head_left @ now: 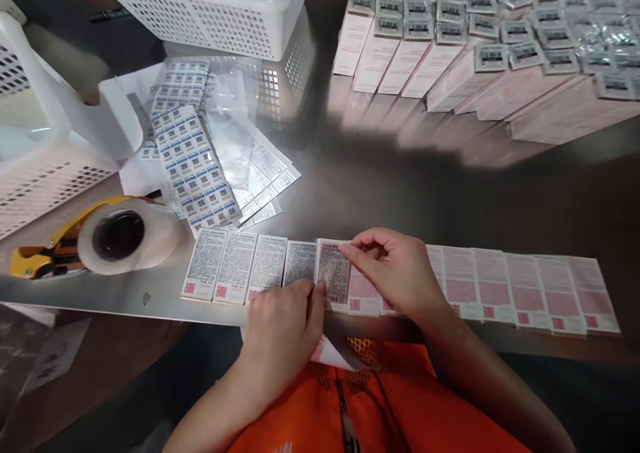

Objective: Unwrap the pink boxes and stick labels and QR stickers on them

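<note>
A row of small pink-and-white boxes [528, 293] lies along the table's front edge. The boxes at the left end carry text labels [204, 261] in dense black print. Over the box in front of me, my right hand [400, 273] pinches the upper right corner of a text label [334, 273]. My left hand [286, 326] is closed, its thumb and forefinger by that label's lower left edge. From under its palm a white sheet [333, 354] sticks out over the table edge; most of it is hidden.
Label sheets [195, 166] and plastic bags lie back left, beside a tape roll in a yellow dispenser [37, 260]. White perforated baskets [225, 23] stand at the back and left. Several upright boxes [380, 60] with barcoded tops are grouped back right.
</note>
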`<action>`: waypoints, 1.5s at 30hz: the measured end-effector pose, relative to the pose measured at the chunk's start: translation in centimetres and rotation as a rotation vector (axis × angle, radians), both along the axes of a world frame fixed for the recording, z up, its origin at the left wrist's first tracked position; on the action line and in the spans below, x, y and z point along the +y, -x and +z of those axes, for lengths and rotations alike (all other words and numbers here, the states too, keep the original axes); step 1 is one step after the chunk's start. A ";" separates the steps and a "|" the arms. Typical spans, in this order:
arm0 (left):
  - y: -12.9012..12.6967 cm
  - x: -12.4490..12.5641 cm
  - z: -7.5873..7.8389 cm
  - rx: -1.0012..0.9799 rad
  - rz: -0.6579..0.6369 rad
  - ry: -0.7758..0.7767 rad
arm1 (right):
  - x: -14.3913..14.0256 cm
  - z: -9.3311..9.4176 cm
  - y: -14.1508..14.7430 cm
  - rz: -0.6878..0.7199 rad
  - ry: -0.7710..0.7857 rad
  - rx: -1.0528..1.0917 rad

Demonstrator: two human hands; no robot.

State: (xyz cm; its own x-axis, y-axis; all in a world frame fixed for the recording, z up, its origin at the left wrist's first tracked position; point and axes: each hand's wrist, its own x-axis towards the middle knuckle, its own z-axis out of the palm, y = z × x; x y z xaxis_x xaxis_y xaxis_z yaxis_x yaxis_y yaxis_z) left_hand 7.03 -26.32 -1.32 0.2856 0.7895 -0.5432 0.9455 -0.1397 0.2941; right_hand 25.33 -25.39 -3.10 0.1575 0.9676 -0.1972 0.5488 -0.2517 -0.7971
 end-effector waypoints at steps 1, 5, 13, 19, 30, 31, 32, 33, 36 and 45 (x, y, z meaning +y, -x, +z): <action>-0.1 0.1 -0.1 0.010 -0.002 0.008 | 0.1 0.0 0.0 -0.001 0.007 -0.007; -0.2 0.4 -0.2 0.021 -0.002 0.027 | 0.4 -0.3 0.1 -0.023 0.029 -0.018; -0.3 0.6 -0.4 -0.002 0.011 0.053 | 0.4 -0.7 0.0 -0.015 0.042 -0.049; -0.2 0.5 -0.4 -0.008 0.019 0.074 | 0.4 -0.6 0.1 -0.015 0.018 -0.102; -0.1 0.8 -0.4 0.028 -0.002 0.074 | 0.5 -0.5 0.2 -0.009 -0.006 -0.126; -0.1 0.8 -0.5 0.026 -0.001 0.076 | 0.5 -0.5 0.2 -0.008 -0.007 -0.127; -0.2 0.8 -0.5 0.024 0.001 0.076 | 0.5 -0.5 0.2 -0.006 -0.008 -0.128; -0.2 0.8 -0.5 0.018 0.003 0.071 | 0.5 -0.5 0.2 -0.004 -0.010 -0.129; -0.2 0.9 -0.6 0.000 0.011 0.062 | 0.5 -0.6 0.2 0.000 -0.013 -0.137; -0.4 1.1 -0.2 0.045 0.004 0.105 | 0.5 -0.5 0.4 -0.010 -0.051 -0.168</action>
